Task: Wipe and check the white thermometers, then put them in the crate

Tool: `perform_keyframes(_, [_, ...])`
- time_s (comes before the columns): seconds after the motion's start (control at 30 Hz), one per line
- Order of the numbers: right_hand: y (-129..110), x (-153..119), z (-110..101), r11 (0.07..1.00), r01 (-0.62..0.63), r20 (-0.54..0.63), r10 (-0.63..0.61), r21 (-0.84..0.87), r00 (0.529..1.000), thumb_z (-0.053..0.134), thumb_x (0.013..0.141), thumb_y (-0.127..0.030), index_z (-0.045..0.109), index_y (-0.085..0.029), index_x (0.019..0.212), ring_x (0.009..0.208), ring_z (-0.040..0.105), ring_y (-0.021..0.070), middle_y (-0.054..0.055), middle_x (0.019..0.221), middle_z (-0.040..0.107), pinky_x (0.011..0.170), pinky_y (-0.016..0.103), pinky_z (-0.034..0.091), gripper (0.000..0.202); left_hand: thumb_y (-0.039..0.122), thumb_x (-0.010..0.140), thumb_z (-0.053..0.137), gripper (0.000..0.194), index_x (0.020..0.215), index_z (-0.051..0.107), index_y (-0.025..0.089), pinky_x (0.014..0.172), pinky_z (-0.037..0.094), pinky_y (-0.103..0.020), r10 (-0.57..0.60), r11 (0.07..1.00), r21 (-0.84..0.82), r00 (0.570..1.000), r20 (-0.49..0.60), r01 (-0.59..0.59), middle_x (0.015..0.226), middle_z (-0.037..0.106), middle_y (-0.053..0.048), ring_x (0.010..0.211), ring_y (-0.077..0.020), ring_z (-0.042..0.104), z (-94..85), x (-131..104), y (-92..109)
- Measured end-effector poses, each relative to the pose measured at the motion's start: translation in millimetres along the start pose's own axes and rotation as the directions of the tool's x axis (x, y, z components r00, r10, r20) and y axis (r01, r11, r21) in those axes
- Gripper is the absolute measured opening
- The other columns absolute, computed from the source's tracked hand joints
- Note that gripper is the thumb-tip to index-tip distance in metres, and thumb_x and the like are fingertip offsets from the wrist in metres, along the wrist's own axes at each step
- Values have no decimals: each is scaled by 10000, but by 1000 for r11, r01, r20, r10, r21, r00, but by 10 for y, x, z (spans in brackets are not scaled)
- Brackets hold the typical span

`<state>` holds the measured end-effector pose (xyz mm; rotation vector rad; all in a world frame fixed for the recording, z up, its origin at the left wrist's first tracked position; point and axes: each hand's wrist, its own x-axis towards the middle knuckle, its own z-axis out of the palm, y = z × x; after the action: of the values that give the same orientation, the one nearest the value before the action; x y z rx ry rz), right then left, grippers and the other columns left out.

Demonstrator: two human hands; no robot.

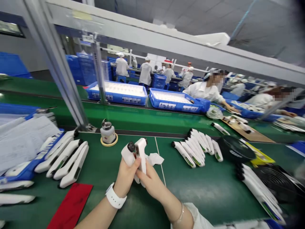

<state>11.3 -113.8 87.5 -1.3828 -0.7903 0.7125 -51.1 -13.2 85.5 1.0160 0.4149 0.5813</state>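
Note:
My left hand [125, 178] is wrapped round a white handheld device [128, 154] with a round black end. Close against it, my right hand [150, 178] grips a second white device [141, 150] that has a small dark window. The two devices are held upright side by side above the green work table [190, 197]. A crumpled white cloth [156, 158] lies just behind my right hand. Left of the devices, a small jar with a metal top [107, 132] stands on a yellowish ring.
White devices [69, 159] lie in a row at left beside papers [26, 143]; more [190, 149] lie right of centre. A red sheet [71, 206] is at front left. Metal posts [54, 63] and blue trays [173, 100] stand behind. A person [207, 89] reaches across at back right.

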Motion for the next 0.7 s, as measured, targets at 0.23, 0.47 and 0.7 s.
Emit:
perform_keyframes(0.23, [403,190,-51,894,-194,-152,275,404,949,606,770,-507,568,-201,1072,692,610,177,52,837,659,588,288,471,431,307,767,583,326,1056,510,175,625,485,-285,-186,962,-195,981,52,193,825,627,-32,700,-162,607,-246,104,56])
perform_keyframes(0.47, [281,122,-4,822,-217,-162,347,527,924,558,804,-497,526,-260,1214,948,607,232,45,1095,643,750,364,501,475,217,695,722,391,1043,543,204,768,478,-277,-203,961,-186,979,19,203,930,631,-14,827,-149,605,-215,172,-16])
perform_keyframes(0.7, [348,131,-59,790,-268,-47,351,552,935,591,814,-396,537,-318,1201,1261,421,253,-1,1356,484,1017,444,365,398,331,872,474,266,1055,581,170,939,422,-375,-255,853,-439,959,121,282,1070,634,-73,1077,-249,557,-246,215,-5])
